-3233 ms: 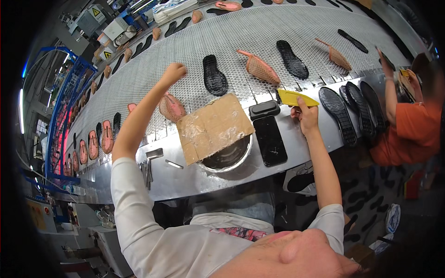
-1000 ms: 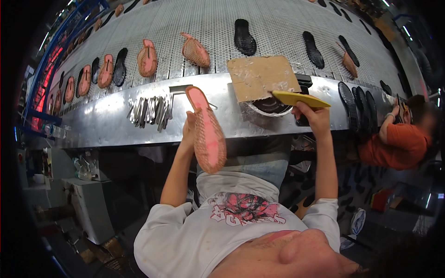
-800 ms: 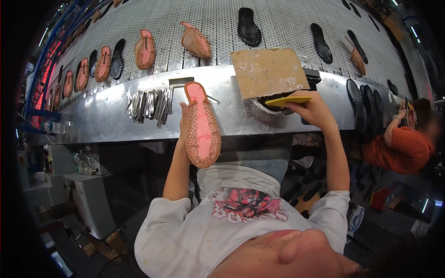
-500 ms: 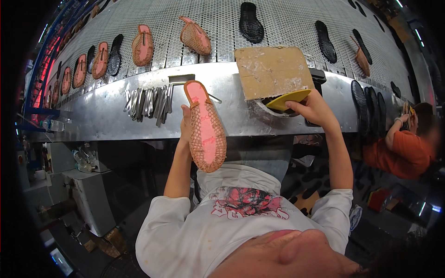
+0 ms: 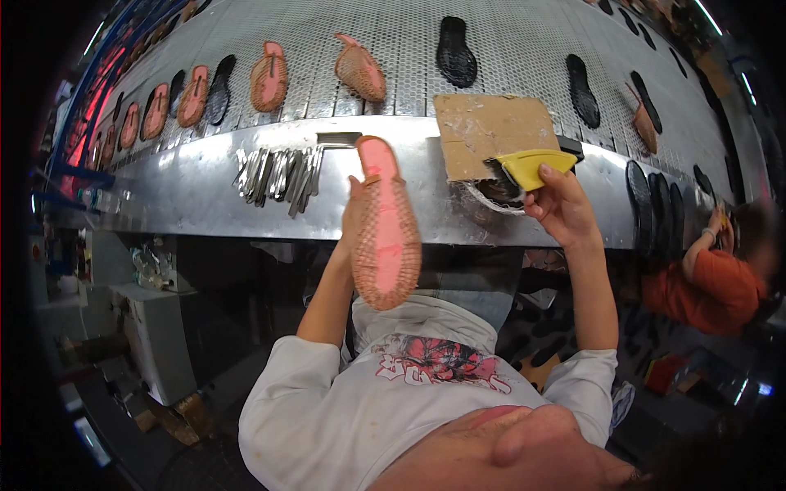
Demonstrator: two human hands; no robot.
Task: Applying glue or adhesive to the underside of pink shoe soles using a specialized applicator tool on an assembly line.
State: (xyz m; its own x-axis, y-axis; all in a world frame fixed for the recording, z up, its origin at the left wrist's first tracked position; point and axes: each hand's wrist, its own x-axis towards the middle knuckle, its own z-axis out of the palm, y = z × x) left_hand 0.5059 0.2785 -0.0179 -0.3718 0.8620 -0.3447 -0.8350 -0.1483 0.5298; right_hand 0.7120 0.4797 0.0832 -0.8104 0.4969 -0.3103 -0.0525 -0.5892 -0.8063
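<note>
My left hand (image 5: 350, 217) is closed round the left side of a woven tan slipper (image 5: 393, 237) with a pink insole, held up before the bench edge; most of the fingers are behind it. In my right hand (image 5: 566, 211) a yellow-handled brush (image 5: 536, 167) is pinched, its dark bristles pointing left. The brush is over a round tub (image 5: 498, 195) with a whitish rim and dark inside. A stained piece of cardboard (image 5: 495, 131) covers the tub's far part. Whether the bristles touch the tub cannot be made out.
Thin metal strips (image 5: 278, 176) lie in a pile on the steel bench (image 5: 188, 204). Beyond it, a mesh conveyor (image 5: 401, 61) carries woven slippers (image 5: 268, 78) and black soles (image 5: 456, 53). More black soles (image 5: 639, 200) rest at the right. A person in orange (image 5: 708, 278) works there.
My right hand has turned and tilted the brush, so its bristles now show above the tub's edge. The slipper has turned slightly in my left hand. The whole view has shifted a little.
</note>
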